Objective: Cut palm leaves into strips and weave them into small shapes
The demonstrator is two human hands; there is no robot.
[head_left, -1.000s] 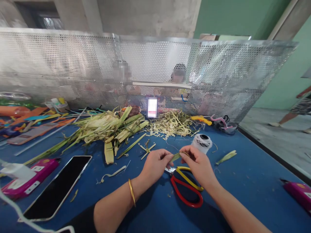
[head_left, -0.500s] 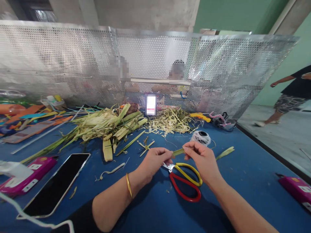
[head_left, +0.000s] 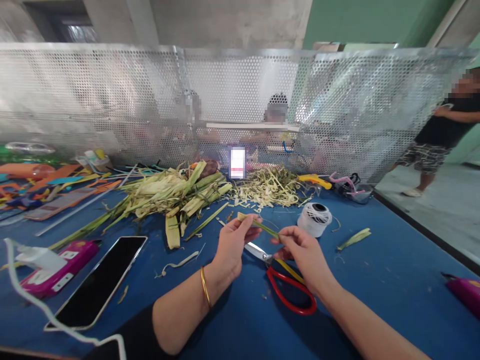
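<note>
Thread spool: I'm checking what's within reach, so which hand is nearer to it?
The right hand: it is close by, on the near side of the thread spool. The left hand is farther off, to the spool's left.

A slim, rounded, gold-coloured bangle [head_left: 205, 287] is shining just behind the left hand [head_left: 233, 241]. Farther back from that hand, a black sleeve [head_left: 144, 330] (apparently plain, though shadow is making its fabric hard to read) is showing.
</note>
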